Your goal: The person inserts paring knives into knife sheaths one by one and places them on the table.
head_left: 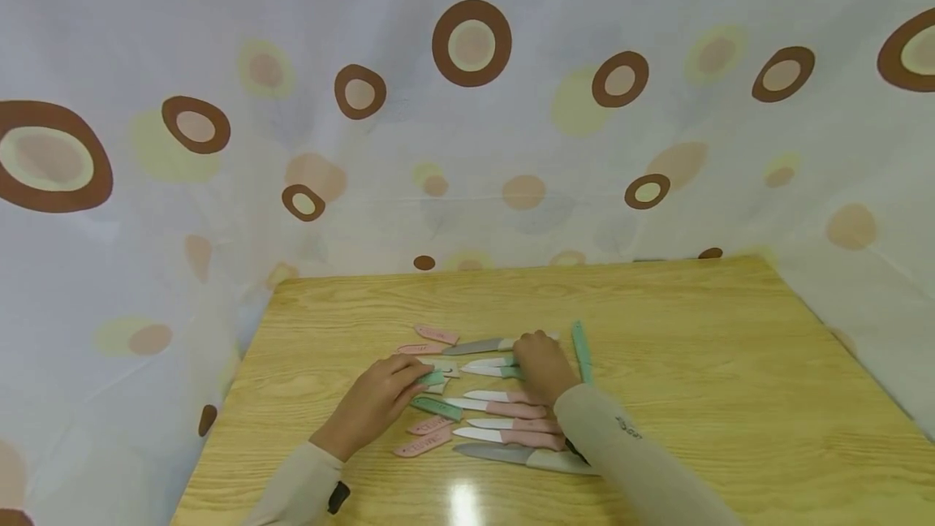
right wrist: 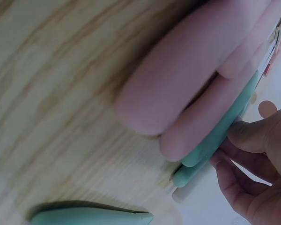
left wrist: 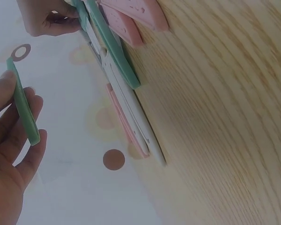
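My left hand [head_left: 376, 396] holds a green knife sheath [left wrist: 25, 105] between thumb and fingers, raised above two white sheaths [head_left: 447, 368]. Across from it, my right hand [head_left: 544, 364] pinches the handle of a green-handled knife [right wrist: 218, 133]; in the head view that hand partly covers the handles. Two green-handled knives with white blades [head_left: 485, 363] lie together, tips to the left. Just beyond them is a grey-bladed knife [head_left: 475, 347] with a pale handle. Several pink-handled knives [head_left: 514, 409] lie nearer, below the right wrist.
Pink sheaths [head_left: 436, 334] lie at the far left of the knives, more pink sheaths [head_left: 424, 441] at the near left. A green sheath [head_left: 438, 407] is between. Another pale-handled knife [head_left: 493, 452] lies nearest. A long green piece [head_left: 581, 347] lies right, on the wooden table [head_left: 701, 347].
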### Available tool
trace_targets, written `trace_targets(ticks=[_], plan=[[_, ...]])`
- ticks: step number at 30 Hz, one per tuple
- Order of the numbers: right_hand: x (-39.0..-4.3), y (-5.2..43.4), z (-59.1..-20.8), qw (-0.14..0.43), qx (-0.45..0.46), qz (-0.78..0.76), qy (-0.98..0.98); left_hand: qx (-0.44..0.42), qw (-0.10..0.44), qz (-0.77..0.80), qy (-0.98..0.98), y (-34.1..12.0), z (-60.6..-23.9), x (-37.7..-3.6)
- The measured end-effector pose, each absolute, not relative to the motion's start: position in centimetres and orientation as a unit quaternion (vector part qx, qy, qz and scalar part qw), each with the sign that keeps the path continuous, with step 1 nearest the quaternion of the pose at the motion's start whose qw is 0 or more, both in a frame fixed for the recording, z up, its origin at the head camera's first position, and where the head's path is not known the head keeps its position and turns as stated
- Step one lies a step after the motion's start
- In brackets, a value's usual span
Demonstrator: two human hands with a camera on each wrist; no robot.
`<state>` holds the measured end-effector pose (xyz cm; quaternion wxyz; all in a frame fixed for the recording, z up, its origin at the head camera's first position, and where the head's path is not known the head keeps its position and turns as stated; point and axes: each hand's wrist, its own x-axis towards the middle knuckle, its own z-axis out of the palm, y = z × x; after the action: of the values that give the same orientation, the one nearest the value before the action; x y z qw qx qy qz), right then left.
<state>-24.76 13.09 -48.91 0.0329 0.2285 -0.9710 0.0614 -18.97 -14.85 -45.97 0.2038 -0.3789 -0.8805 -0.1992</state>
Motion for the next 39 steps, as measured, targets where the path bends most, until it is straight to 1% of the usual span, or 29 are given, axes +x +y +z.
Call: trace_targets(ticks=[6, 10, 14, 19, 27, 30, 34, 39], plan=[[-24.4, 12.8, -48.8, 0.037, 0.228, 0.027, -0.973, -0.391, 0.195, -0.21, -0.875, -14.6, -46.1, -18.8], [-24.0, 12.5, -48.0, 0.06, 0.23, -0.02, -0.971, -0.388, 0.196, -0.212, -0.875, -14.5, -45.8, -18.8], [-23.2, 12.4, -46.5, 0.111, 0.241, -0.043, -0.963, -0.388, 0.206, -0.213, -0.873, -14.4, -45.5, -19.0], [-21.5, 13.1, -44.7, 0.185, 0.232, 0.013, -0.955, -0.396, 0.222, -0.225, -0.862, -14.2, -45.4, -19.4], [-17.8, 15.3, -44.2, 0.272, 0.238, 0.083, -0.929, -0.401, 0.231, -0.24, -0.854, -13.7, -44.9, -19.4], [-17.0, 15.7, -44.2, 0.284, 0.246, 0.092, -0.922, -0.401, 0.231, -0.241, -0.853, -13.5, -44.8, -19.4], [-16.5, 15.9, -44.2, 0.285, 0.255, 0.091, -0.92, -0.397, 0.232, -0.24, -0.855, -13.2, -44.7, -19.4], [-16.2, 15.8, -44.0, 0.291, 0.281, 0.1, -0.909, -0.393, 0.22, -0.259, -0.855, -12.9, -44.6, -19.3]])
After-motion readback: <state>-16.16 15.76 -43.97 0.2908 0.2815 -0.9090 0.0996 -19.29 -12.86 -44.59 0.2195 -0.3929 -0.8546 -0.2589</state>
